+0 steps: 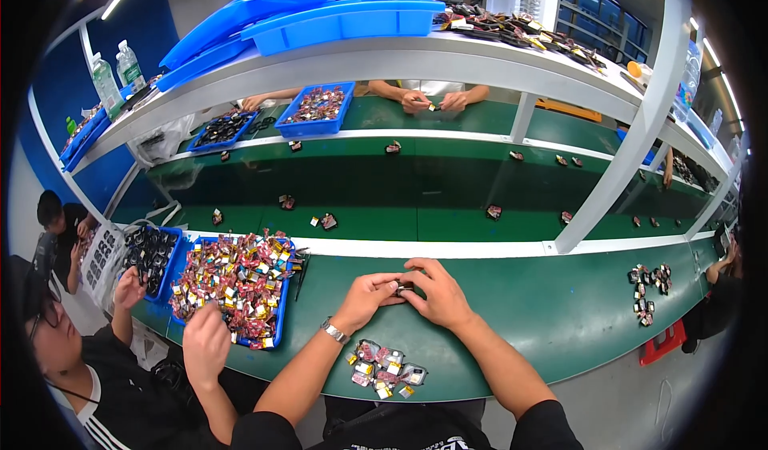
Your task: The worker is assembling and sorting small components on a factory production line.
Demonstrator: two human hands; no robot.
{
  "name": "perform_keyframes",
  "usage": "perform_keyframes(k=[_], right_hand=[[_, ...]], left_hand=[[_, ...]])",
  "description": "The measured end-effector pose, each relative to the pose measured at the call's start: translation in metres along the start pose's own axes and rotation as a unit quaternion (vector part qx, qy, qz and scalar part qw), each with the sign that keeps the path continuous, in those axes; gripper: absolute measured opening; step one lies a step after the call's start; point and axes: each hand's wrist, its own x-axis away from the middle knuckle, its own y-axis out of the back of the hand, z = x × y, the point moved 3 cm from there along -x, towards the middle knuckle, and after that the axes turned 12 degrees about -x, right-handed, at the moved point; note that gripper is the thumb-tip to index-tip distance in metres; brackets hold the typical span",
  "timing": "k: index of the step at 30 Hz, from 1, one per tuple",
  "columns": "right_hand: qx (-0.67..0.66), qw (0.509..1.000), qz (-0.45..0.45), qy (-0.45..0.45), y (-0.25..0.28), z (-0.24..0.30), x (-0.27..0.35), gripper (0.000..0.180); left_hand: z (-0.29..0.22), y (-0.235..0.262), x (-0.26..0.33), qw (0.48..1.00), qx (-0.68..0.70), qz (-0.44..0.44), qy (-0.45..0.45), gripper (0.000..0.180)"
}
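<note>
Both my hands meet over the green table (496, 314), fingers bent around one small dark piece (405, 287). My left hand (370, 296), with a metal watch on its wrist, pinches the piece from the left. From the right, the thumb and fingers of my right hand (438, 296) close on it; they cover most of it, so its details are hidden. Between my forearms, near the table's front edge, lies a loose cluster of small black-cased electronic assemblies (386, 368) with red boards and white and yellow parts.
A blue tray (282, 322) heaped with red boards stands left of me, beside another blue tray (170, 268) of black cases. A co-worker (88, 370) sits there. Beyond the white rail (400, 248), assemblies lie on a green belt (416, 224). Another assembly group (645, 294) lies right.
</note>
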Motion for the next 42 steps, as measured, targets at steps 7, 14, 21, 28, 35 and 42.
perform_keyframes(k=[7,14,21,28,35,42], right_hand=[[0.013,0.999,0.02,0.042,0.001,0.002,-0.001,0.02],[-0.031,0.998,0.049,-0.01,-0.003,-0.006,0.005,0.019],[-0.07,0.995,0.02,-0.071,-0.002,-0.014,0.006,0.012],[-0.11,0.99,0.053,-0.074,0.002,-0.008,0.005,0.012],[-0.086,0.991,0.03,-0.099,0.001,-0.012,0.007,0.011],[-0.104,0.99,0.039,-0.089,-0.002,-0.013,0.009,0.012]], left_hand=[[-0.001,0.002,-0.002,1.0,0.014,-0.008,-0.002,0.031],[0.003,0.003,-0.001,1.0,0.015,-0.006,-0.008,0.026],[-0.002,0.0,0.0,1.0,0.004,0.025,-0.014,0.022],[0.003,0.005,-0.001,1.0,-0.009,0.017,0.008,0.015],[-0.002,0.0,-0.001,1.0,0.008,0.016,-0.006,0.012],[0.001,0.0,-0.001,0.999,-0.029,0.023,-0.005,0.015]])
